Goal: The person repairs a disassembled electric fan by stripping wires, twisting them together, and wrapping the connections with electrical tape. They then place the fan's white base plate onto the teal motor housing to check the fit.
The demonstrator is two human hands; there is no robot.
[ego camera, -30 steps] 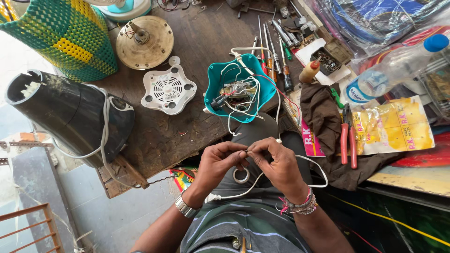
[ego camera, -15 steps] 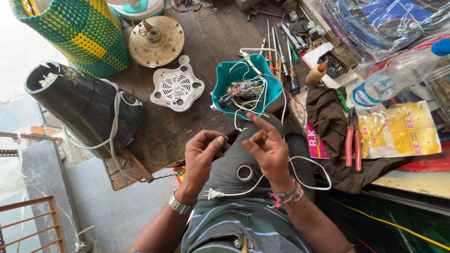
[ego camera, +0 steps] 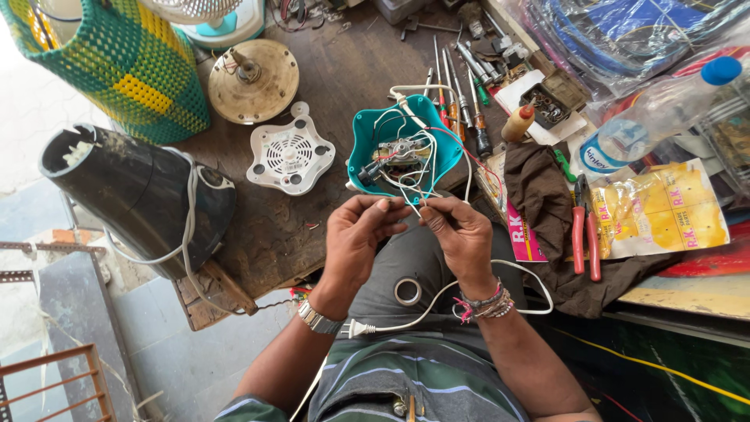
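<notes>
Left hand (ego camera: 361, 234): fingers curled, pinching thin white wires (ego camera: 414, 205) at the fingertips, just below the teal housing.
Right hand (ego camera: 461, 234): fingers closed on the same white wires, fingertips almost meeting the left hand's.
Teal housing (ego camera: 367, 141): open plastic shell at the near edge of the wooden workbench (ego camera: 344, 70), small motor and tangled wires inside.
White power cord (ego camera: 445, 293): looped across the lap, plug beside the left wrist.
Tape roll (ego camera: 408, 291): on the lap, between the forearms.
White vented cover (ego camera: 291, 155): left of the housing.
Screwdrivers (ego camera: 461, 86): in a row, behind the housing.
Red-handled pliers (ego camera: 583, 234): on a dark cloth, right.
</notes>
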